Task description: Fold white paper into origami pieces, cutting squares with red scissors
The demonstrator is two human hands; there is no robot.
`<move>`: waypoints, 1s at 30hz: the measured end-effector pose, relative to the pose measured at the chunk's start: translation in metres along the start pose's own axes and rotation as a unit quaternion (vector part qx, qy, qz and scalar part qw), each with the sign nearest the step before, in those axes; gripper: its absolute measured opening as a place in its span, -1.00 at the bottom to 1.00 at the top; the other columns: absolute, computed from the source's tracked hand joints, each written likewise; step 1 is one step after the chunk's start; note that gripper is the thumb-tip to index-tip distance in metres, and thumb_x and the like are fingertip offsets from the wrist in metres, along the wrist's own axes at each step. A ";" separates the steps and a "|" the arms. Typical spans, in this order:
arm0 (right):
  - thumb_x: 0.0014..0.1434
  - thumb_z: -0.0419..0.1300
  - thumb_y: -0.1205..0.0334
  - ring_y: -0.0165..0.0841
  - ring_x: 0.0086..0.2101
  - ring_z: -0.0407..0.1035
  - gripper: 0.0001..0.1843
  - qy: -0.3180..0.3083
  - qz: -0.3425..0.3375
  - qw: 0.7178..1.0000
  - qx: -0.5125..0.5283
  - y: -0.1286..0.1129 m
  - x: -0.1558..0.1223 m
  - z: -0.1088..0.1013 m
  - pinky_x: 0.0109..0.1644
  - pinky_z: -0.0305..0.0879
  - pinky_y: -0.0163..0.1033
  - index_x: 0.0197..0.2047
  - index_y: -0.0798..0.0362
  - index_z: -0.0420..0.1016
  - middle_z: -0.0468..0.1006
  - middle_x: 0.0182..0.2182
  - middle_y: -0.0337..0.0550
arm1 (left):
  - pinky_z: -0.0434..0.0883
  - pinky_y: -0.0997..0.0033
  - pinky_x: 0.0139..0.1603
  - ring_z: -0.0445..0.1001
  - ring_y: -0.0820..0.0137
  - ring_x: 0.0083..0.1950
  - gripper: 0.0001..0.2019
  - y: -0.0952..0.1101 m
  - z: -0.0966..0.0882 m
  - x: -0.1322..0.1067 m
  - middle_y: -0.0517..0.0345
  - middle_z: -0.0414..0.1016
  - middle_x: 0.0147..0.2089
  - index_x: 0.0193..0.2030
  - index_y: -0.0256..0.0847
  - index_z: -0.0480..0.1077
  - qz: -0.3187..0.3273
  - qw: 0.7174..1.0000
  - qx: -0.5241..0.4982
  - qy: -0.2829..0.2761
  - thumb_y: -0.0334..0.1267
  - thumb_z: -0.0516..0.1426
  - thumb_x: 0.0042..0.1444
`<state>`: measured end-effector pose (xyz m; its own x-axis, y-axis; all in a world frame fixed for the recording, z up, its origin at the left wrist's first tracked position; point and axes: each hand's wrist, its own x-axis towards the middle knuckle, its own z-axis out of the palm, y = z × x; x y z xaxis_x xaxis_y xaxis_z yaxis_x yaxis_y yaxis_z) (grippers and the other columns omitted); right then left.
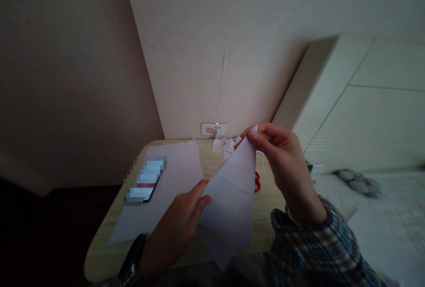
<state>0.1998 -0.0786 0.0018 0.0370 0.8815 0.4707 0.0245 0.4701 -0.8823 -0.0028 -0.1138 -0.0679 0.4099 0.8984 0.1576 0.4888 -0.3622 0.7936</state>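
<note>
I hold a folded white sheet of paper (232, 198) up over a small wooden table (99, 256). My left hand (181, 220) pinches its lower left edge, thumb on top. My right hand (282, 163) pinches the upper corner between thumb and fingers. The sheet shows diagonal creases and hangs in a pointed shape. A watch sits on my left wrist and a plaid sleeve covers my right arm.
A flat white sheet (175, 176) lies on the table with a phone (146, 185) on it. Paper scraps (226, 145) lie near the wall socket (213, 129). Red scissor handles (257, 181) peek out behind the held paper. A bed is at right.
</note>
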 end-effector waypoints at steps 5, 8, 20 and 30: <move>0.13 0.26 0.25 -0.47 -0.47 0.43 -0.87 0.001 -0.012 1.000 0.009 -0.001 0.000 -0.002 -0.43 0.32 -0.40 -0.45 -0.02 0.57 0.58 -0.48 -0.30 | 0.33 0.36 -0.19 0.51 0.25 -0.21 -0.70 0.003 -0.002 0.002 0.10 0.57 -0.25 -0.11 -0.20 0.41 -0.011 1.000 -0.001 -0.004 -0.15 -0.08 0.23; 0.12 0.27 0.25 -0.47 -0.48 0.44 -0.87 0.003 -0.015 1.000 0.008 -0.001 0.000 -0.003 -0.43 0.32 -0.39 -0.46 -0.02 0.58 0.58 -0.50 -0.30 | 0.32 0.34 -0.19 0.50 0.24 -0.22 -0.70 0.002 -0.003 0.001 0.09 0.57 -0.25 -0.14 -0.20 0.42 -0.013 1.000 -0.002 -0.005 -0.14 -0.08 0.22; 0.10 0.26 0.25 -0.40 -0.43 0.44 -0.89 0.042 -0.035 0.995 -0.081 -0.009 0.000 0.001 -0.37 0.34 -0.31 -0.43 -0.01 0.61 0.61 -0.46 -0.25 | 0.36 0.25 -0.14 0.50 0.17 -0.17 -0.65 0.001 -0.004 -0.001 -0.02 0.58 -0.20 -0.15 -0.25 0.44 -0.041 0.999 0.013 -0.005 -0.10 -0.06 0.20; 0.19 0.18 0.22 -0.41 -0.47 0.36 -0.79 0.064 -0.091 0.976 -0.186 -0.011 -0.003 -0.004 -0.42 0.23 -0.30 -0.44 0.03 0.55 0.52 -0.53 -0.26 | 0.39 0.38 -0.13 0.53 0.27 -0.15 -0.67 -0.001 -0.003 -0.003 0.10 0.60 -0.17 -0.04 -0.17 0.43 0.006 1.000 0.011 -0.002 -0.15 -0.09 0.26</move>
<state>0.2032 -0.0870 0.0099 0.1231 0.7611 0.6368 0.4023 0.5483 -0.7331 -0.0071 -0.1149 -0.0674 0.4189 0.8928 0.1656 0.5007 -0.3793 0.7781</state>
